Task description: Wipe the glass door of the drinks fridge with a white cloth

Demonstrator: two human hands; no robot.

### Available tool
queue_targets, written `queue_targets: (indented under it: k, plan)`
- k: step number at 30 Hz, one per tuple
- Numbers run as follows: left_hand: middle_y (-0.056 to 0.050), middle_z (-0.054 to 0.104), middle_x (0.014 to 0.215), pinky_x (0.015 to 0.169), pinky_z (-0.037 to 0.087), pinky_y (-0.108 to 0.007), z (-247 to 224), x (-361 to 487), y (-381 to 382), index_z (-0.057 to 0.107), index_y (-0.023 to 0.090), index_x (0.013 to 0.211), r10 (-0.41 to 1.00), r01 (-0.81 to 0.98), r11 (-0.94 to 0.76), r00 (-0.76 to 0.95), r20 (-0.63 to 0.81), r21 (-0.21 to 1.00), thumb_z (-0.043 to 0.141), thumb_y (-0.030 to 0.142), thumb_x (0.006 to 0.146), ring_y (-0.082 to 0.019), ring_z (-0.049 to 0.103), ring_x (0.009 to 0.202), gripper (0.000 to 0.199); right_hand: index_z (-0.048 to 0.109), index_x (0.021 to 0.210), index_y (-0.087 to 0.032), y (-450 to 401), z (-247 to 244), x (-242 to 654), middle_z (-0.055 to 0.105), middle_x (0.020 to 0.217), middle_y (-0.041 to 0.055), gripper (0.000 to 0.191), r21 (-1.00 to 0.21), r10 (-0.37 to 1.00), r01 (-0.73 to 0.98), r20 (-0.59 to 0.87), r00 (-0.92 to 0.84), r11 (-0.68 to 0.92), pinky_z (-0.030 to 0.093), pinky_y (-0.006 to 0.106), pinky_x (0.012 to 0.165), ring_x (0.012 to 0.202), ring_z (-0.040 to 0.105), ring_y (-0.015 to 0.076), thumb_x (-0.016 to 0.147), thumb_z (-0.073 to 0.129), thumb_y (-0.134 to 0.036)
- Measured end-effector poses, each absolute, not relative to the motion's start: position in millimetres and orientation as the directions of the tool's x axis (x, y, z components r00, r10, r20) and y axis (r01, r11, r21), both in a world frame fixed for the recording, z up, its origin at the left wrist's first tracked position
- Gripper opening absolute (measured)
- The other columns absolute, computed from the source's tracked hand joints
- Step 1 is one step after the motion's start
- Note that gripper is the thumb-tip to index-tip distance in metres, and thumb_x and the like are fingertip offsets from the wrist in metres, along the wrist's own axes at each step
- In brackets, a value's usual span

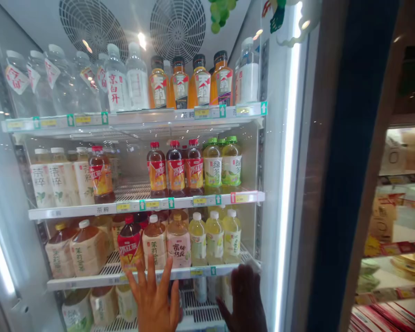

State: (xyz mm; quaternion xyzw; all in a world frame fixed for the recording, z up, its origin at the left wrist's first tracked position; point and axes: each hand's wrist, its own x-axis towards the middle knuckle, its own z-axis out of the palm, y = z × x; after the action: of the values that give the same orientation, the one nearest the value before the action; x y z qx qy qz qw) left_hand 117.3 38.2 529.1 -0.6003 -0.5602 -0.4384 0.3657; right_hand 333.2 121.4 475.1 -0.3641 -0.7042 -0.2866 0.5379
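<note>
My left hand (pixel 152 299), fingers spread and empty, rises at the front edge of a white wire shelf (pixel 76 281) in a lit drinks cooler (pixel 287 184), its fingertips just before a jasmine tea bottle (pixel 154 244) marked 茉莉 and a peach oolong bottle (pixel 178 244) marked 蜜桃乌龙. Beside them stands a 冰红茶 iced tea bottle (pixel 129 244).

My right hand (pixel 245 299), dark in shadow, sits at the same shelf's right end, near pale green-tea bottles (pixel 231 237). Its thumb stands apart from the fingers, so it looks open (the shadow hides the detail).

No bottle is in either hand, and the rows stand stocked on every shelf in view. Higher up are 绿茶 green tea bottles (pixel 212 166) and 京白开 water bottles (pixel 115 87). A shelf-edge strip (pixel 103 210) reads 茶粹, with green arrow tags (pixel 171 203) along it (the small price text is too fine to read).
</note>
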Motion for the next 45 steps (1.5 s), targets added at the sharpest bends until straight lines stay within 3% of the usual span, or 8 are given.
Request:
queue_targets:
  k: [6, 12, 19, 23, 30, 36, 42, 45]
  plan:
    - [-0.005, 0.001, 0.174, 0.125, 0.003, -0.072, 533, 112, 33, 0.017, 0.039, 0.161, 0.375, 0.994, -0.067, -0.053, 0.925, 0.085, 0.069, 0.028, 0.087, -0.039, -0.002, 0.159, 0.091, -0.003, 0.165, -0.013, 131, 552, 331, -0.009, 0.170, 0.0124, 0.091, -0.103, 0.236, 0.802, 0.971, -0.049, 0.588, 0.014, 0.086, 0.115, 0.154, -0.001, 0.0493, 0.097, 0.048, -0.046]
    - [-0.006, 0.001, 0.174, 0.125, 0.004, -0.073, 525, 92, 23, 0.017, 0.038, 0.162, 0.372, 0.995, -0.031, -0.074, 0.925, 0.093, 0.068, 0.026, 0.087, -0.037, -0.002, 0.159, 0.091, 0.003, 0.166, -0.023, 110, 456, 299, 0.002, 0.171, 0.0049, 0.089, -0.032, 0.225, 0.780, 0.964, -0.141, 0.624, 0.015, 0.070, 0.126, 0.158, 0.004, 0.0343, 0.093, 0.053, -0.035]
    - [-0.004, 0.003, 0.174, 0.124, 0.003, -0.073, 519, 58, 19, 0.020, 0.040, 0.160, 0.332, 0.988, -0.051, -0.118, 0.936, 0.143, 0.063, 0.016, 0.091, -0.037, -0.002, 0.159, 0.085, 0.001, 0.163, -0.005, 106, 512, 256, 0.000, 0.171, 0.0212, 0.085, -0.016, 0.243, 0.833, 0.959, -0.143, 0.553, 0.015, 0.072, 0.123, 0.158, 0.002, 0.0406, 0.101, 0.046, -0.041]
    - [-0.003, 0.002, 0.174, 0.125, 0.001, -0.071, 522, 28, 10, 0.019, 0.039, 0.160, 0.324, 0.990, -0.041, -0.111, 0.940, 0.132, 0.061, 0.013, 0.091, -0.036, -0.002, 0.160, 0.085, 0.006, 0.162, -0.001, 86, 468, 223, 0.002, 0.171, 0.0204, 0.080, 0.074, 0.189, 0.821, 0.958, -0.217, 0.565, 0.006, 0.058, 0.129, 0.159, 0.003, 0.0323, 0.101, 0.046, -0.033]
    - [-0.005, 0.000, 0.174, 0.125, -0.001, -0.070, 525, -36, -1, 0.017, 0.037, 0.161, 0.351, 0.996, -0.049, -0.057, 0.935, 0.079, 0.055, 0.015, 0.094, -0.034, -0.006, 0.160, 0.080, 0.005, 0.164, -0.006, 79, 560, 134, 0.007, 0.171, 0.0180, 0.081, -0.027, 0.224, 0.843, 0.968, -0.112, 0.537, 0.016, 0.072, 0.124, 0.159, 0.002, 0.0385, 0.104, 0.036, -0.051]
    - [-0.006, 0.003, 0.174, 0.123, 0.006, -0.075, 518, -82, -10, 0.017, 0.040, 0.161, 0.382, 0.994, -0.042, -0.078, 0.921, 0.101, 0.055, 0.015, 0.092, -0.037, -0.002, 0.159, 0.082, 0.006, 0.163, -0.003, 48, 502, 72, 0.003, 0.171, 0.0178, 0.081, 0.051, 0.184, 0.818, 0.965, -0.189, 0.573, 0.008, 0.058, 0.130, 0.159, 0.004, 0.0328, 0.102, 0.047, -0.038]
    - [-0.010, 0.006, 0.173, 0.122, 0.011, -0.076, 509, -123, -23, 0.019, 0.034, 0.162, 0.366, 0.974, -0.126, -0.129, 0.922, 0.186, 0.047, 0.018, 0.095, -0.039, 0.003, 0.159, 0.074, 0.028, 0.161, -0.014, 36, 572, -6, 0.029, 0.167, 0.0145, 0.071, 0.077, 0.238, 0.777, 0.929, -0.284, 0.625, 0.027, 0.059, 0.126, 0.157, 0.021, 0.0340, 0.099, 0.054, -0.038]
    - [-0.011, 0.009, 0.173, 0.121, 0.014, -0.077, 503, -146, -25, 0.024, 0.031, 0.161, 0.359, 0.962, -0.152, -0.158, 0.920, 0.225, 0.044, 0.021, 0.096, -0.041, 0.006, 0.158, 0.069, 0.031, 0.160, -0.010, 30, 556, -27, 0.027, 0.168, 0.0126, 0.068, 0.172, 0.134, 0.719, 0.928, -0.348, 0.674, 0.019, 0.052, 0.130, 0.157, 0.021, 0.0300, 0.098, 0.052, -0.029]
